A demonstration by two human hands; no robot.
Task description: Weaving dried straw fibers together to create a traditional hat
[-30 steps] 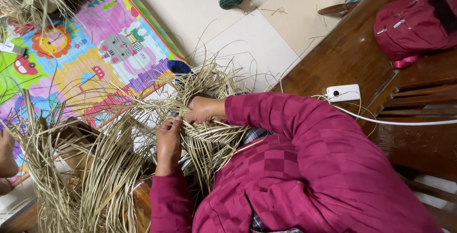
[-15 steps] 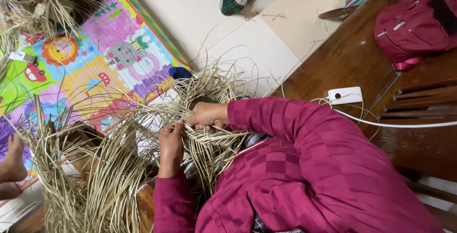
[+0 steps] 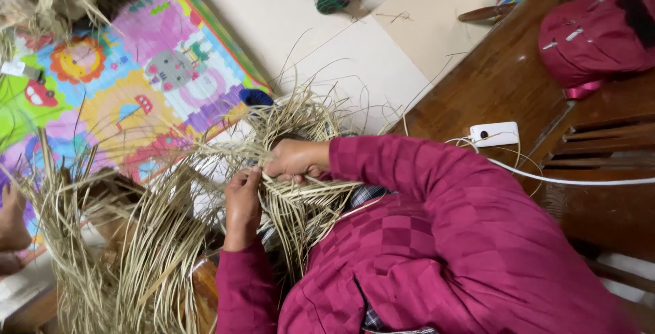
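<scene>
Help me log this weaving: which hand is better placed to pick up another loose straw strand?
Left, probably. The left hand lies right beside the loose strands fanning out on its side, while the right hand is closed on the woven straw, holding it.

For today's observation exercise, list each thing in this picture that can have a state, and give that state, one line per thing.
left hand: closed on the straw strands
right hand: gripping the straw strands
straw strands: loose, partly interlaced, fanning outward
play mat: laid flat on the floor
white power adapter: lying on the wooden surface, cable attached
pink backpack: resting on the wooden surface; zip state unclear
</scene>
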